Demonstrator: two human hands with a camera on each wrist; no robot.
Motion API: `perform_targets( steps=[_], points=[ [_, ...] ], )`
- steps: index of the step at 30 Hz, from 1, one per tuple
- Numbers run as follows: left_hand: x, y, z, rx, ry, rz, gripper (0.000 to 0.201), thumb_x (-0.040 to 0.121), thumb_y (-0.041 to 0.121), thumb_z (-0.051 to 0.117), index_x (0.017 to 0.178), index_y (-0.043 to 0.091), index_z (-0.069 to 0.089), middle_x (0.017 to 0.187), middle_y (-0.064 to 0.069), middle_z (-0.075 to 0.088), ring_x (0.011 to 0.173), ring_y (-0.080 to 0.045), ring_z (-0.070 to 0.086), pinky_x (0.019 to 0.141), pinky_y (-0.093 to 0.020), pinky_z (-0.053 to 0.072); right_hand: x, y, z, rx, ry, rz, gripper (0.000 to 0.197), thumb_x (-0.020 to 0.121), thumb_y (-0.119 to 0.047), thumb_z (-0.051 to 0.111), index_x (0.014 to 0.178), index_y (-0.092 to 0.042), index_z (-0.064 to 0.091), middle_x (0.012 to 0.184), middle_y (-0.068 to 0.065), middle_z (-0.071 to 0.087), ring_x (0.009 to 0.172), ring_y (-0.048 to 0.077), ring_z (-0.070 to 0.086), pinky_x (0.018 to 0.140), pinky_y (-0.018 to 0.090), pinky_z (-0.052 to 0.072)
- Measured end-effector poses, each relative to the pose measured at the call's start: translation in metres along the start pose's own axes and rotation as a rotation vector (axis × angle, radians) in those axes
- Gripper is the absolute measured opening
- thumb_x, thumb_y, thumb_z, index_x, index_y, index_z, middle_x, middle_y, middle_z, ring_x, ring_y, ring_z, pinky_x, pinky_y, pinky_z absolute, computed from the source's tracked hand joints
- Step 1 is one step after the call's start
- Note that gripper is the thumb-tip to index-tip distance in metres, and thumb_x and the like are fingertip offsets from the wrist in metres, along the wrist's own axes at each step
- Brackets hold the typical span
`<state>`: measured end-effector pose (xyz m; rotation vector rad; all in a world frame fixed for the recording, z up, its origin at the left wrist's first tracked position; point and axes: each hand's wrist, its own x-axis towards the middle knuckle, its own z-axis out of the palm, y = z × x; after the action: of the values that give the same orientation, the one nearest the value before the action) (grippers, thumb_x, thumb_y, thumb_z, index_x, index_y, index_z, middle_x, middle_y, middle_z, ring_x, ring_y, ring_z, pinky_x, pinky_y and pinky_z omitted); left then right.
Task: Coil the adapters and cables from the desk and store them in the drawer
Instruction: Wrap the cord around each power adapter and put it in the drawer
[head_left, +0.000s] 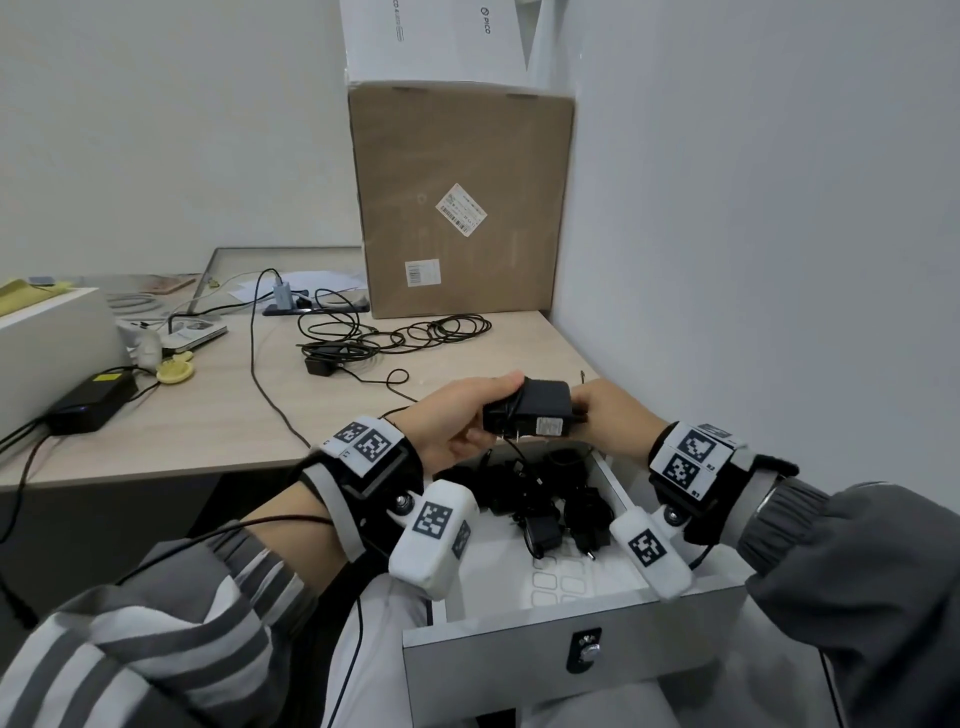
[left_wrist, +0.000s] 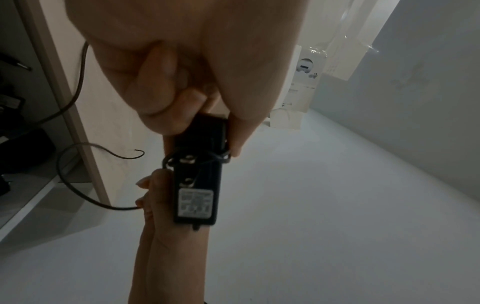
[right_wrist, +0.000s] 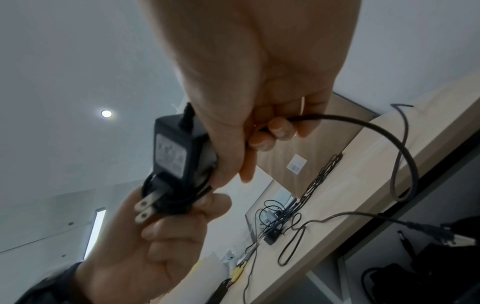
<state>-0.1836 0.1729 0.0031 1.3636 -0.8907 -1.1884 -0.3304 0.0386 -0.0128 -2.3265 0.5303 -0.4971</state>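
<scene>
Sideways between left hand (head_left: 457, 421) and right hand (head_left: 608, 415), adapter (head_left: 527, 410) prongs seemingly face down.

An office corner: a pale wood-grain tabletop (head_left: 218, 415) set against plain white walls, strewn with loose black cables (head_left: 400, 332) and a laptop power brick (head_left: 91, 402). A brown shipping carton (head_left: 460, 202) with barcode labels stands on it under a white product box (head_left: 436, 36), and a lockable white drawer (head_left: 571, 657) hangs open below
</scene>
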Motion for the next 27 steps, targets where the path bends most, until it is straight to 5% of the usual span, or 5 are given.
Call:
perform_targets(
  steps=[6, 12, 17, 22, 27],
  points=[
    [0.001, -0.007, -0.015, 0.644, 0.061, -0.069, 0.034, 0.085, 0.047, 0.066, 0.089, 0.015, 0.057, 0.063, 0.000, 0.046, 0.041, -0.009, 0.035, 0.039, -0.020, 0.022, 0.002, 0.006, -0.021, 0.027, 0.158, 0.100, 0.023, 0.081, -0.029, 0.074, 0.066, -0.012, 0.069, 0.053, -0.009, 0.052, 0.048, 0.001, 0.042, 0.051, 0.013, 0.034],
    [0.027, -0.029, -0.005, 0.840, 0.346, -0.046, 0.047, 0.086, 0.052, 0.058, 0.101, 0.008, 0.053, 0.078, -0.005, 0.056, 0.063, -0.021, 0.051, 0.056, -0.027, 0.039, 0.013, -0.016, 0.008, 0.019, 0.283, -0.019, 0.022, 0.089, -0.026, 0.064, 0.073, -0.012, 0.069, 0.058, -0.007, 0.051, 0.055, 0.005, 0.043, 0.058, 0.022, 0.035],
    [0.050, -0.027, -0.013, 0.453, 0.623, -0.035, 0.061, 0.094, 0.050, 0.043, 0.120, -0.004, 0.048, 0.111, -0.027, 0.063, 0.092, -0.040, 0.063, 0.064, -0.034, 0.044, 0.015, -0.028, 0.032, 0.039, 0.227, -0.069, 0.023, 0.095, -0.017, 0.052, 0.092, -0.007, 0.073, 0.087, 0.008, 0.071, 0.082, 0.018, 0.060, 0.080, 0.033, 0.044],
    [0.052, -0.019, -0.011, 0.036, 0.611, -0.017, 0.051, 0.099, 0.047, 0.037, 0.107, -0.001, 0.050, 0.060, -0.007, 0.039, 0.040, -0.016, 0.034, 0.043, -0.020, 0.025, 0.005, -0.025, 0.049, 0.065, 0.200, -0.061, 0.031, 0.097, -0.016, 0.048, 0.124, -0.016, 0.064, 0.118, -0.005, 0.066, 0.108, 0.006, 0.057, 0.087, 0.012, 0.037],
    [0.047, -0.019, -0.006, -0.317, 0.555, 0.065, 0.038, 0.101, 0.041, 0.039, 0.078, 0.010, 0.039, 0.063, -0.002, 0.029, 0.027, -0.006, 0.024, 0.035, -0.009, 0.018, -0.007, -0.016, 0.052, 0.073, 0.224, -0.054, 0.024, 0.096, -0.012, 0.050, 0.109, -0.015, 0.069, 0.065, -0.029, 0.060, 0.065, -0.011, 0.052, 0.063, 0.006, 0.035]
  ],
)
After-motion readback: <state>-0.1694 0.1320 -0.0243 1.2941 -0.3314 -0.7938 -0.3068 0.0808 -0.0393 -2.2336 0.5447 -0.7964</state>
